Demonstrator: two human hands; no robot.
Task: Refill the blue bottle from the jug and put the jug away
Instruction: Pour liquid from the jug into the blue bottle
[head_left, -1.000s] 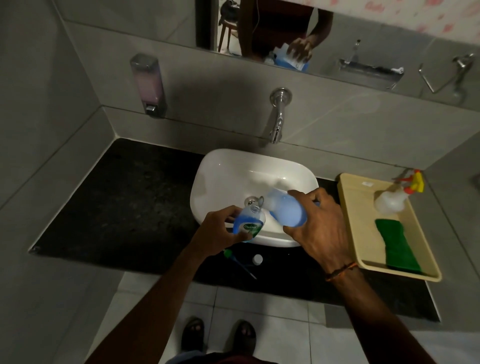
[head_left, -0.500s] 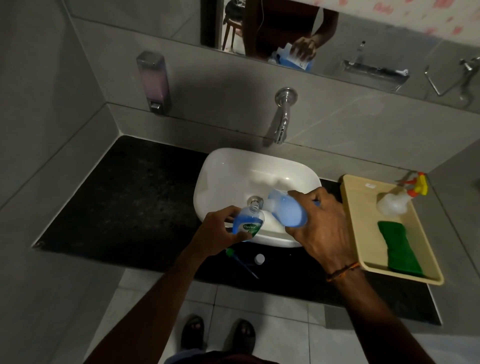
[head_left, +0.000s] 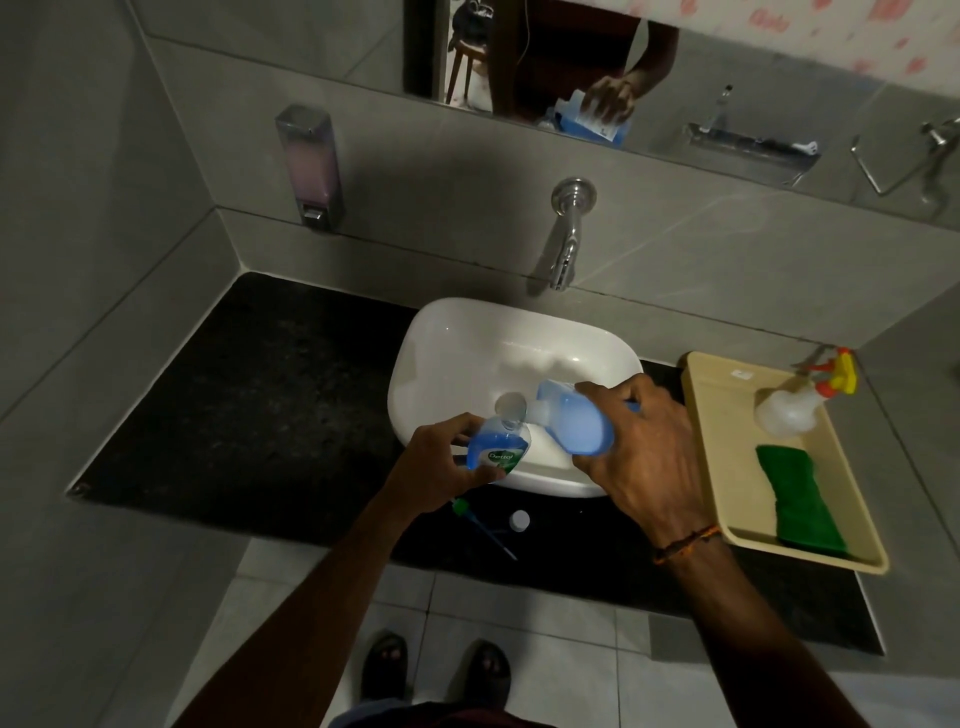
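My left hand (head_left: 434, 470) holds a small blue bottle (head_left: 496, 449) with a green and white label over the front rim of the white sink (head_left: 452, 332). My right hand (head_left: 644, 457) grips a larger jug (head_left: 576, 421) of pale blue liquid, tipped on its side with its spout at the bottle's open neck. The bottle looks mostly full of blue liquid. On the black counter (head_left: 270, 405) below my hands lie a pump top with a green head (head_left: 480, 525) and a small white cap (head_left: 519, 519).
A beige tray (head_left: 711, 415) at the right holds a spray bottle (head_left: 795, 405) and a green sponge (head_left: 797, 499). A chrome tap (head_left: 566, 239) juts from the wall over the sink. A soap dispenser (head_left: 309, 166) hangs at the left. A mirror runs above.
Both hands have stayed over the sink with the jug tipped at the bottle's neck. The jug looks tilted slightly further. The camera has shifted a little.
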